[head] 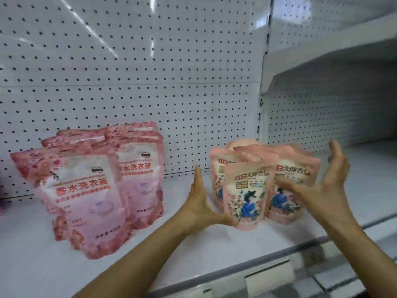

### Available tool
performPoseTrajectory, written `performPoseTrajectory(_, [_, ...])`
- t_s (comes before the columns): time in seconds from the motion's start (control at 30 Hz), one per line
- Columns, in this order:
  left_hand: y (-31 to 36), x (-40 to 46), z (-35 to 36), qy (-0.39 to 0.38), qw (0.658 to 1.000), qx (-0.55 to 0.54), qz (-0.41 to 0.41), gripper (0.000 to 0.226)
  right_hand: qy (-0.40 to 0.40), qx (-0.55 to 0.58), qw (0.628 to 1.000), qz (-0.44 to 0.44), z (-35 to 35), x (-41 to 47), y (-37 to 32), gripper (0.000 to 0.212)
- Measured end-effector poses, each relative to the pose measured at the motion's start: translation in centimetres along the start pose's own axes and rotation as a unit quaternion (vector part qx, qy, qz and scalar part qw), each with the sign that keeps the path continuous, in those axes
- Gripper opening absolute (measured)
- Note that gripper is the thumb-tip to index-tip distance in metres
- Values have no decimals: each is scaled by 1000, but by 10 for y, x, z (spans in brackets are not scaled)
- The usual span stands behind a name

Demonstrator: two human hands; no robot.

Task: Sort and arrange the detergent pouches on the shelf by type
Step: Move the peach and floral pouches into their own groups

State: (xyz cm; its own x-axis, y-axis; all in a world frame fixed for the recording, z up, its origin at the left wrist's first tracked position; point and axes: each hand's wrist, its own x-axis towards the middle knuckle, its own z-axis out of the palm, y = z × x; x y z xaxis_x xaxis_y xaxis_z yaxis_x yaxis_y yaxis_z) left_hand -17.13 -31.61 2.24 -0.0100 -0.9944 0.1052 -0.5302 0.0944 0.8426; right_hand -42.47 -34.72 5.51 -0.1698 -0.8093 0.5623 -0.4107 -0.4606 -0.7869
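Two groups of detergent pouches stand upright on the white shelf. On the left are several pink pouches with red rose borders, in two rows. On the right are several peach pouches with blue flower prints, bunched together. My left hand lies with straight fingers along the left side of the peach group, thumb touching the front pouch's lower edge. My right hand is spread at the group's right side, fingers across the front of the right pouch. The hands and right pouches are motion-blurred.
A white pegboard back wall rises behind the shelf. To the right sits a neighbouring shelf bay with an upper shelf above it. The shelf's front edge has a price rail. A purple item shows at the far left edge.
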Motion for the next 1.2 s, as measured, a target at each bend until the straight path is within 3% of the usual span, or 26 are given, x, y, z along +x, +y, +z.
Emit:
performPoseTrajectory(0.1, [-3, 40, 25, -44, 993, -101, 47, 154, -105, 84, 988, 82, -10, 23, 15, 131])
performPoseTrajectory(0.17, [-6, 60, 47, -23, 989, -132, 63, 147, -159, 114, 977, 88, -15, 39, 26, 125])
performPoseTrajectory(0.4, [39, 83, 124, 87, 995, -33, 24, 156, -277, 145, 949, 24, -49, 102, 53, 61])
performPoseTrajectory(0.53, [68, 89, 153, 97, 995, -6, -23, 156, -338, 116, 934, 6, -70, 133, 68, 48])
performPoseTrajectory(0.6, [75, 96, 152, 95, 993, -70, -19, 139, -379, 120, 917, 25, -78, 145, 75, 49])
performPoseTrajectory(0.67, [85, 102, 135, 119, 979, -167, 4, 109, -408, 134, 901, 63, -83, 158, 80, 83])
performPoseTrajectory(0.73, [99, 111, 111, 152, 968, -200, 4, 104, -414, 113, 898, 95, -85, 168, 74, 91])
performPoseTrajectory(0.8, [115, 125, 88, 164, 970, -174, -27, 92, -414, 54, 905, 79, -83, 180, 66, 79])
performPoseTrajectory(0.87, [126, 137, 72, 153, 975, -148, -63, 65, -402, -34, 914, 42, -78, 191, 54, 64])
performPoseTrajectory(1.0, [133, 155, 51, 104, 985, -86, -111, 22, -396, -179, 901, 8, -62, 207, 36, 32])
performPoseTrajectory(1.2, [112, 165, 20, 158, 986, 25, -52, 28, -438, -229, 869, -6, -59, 227, 31, 15])
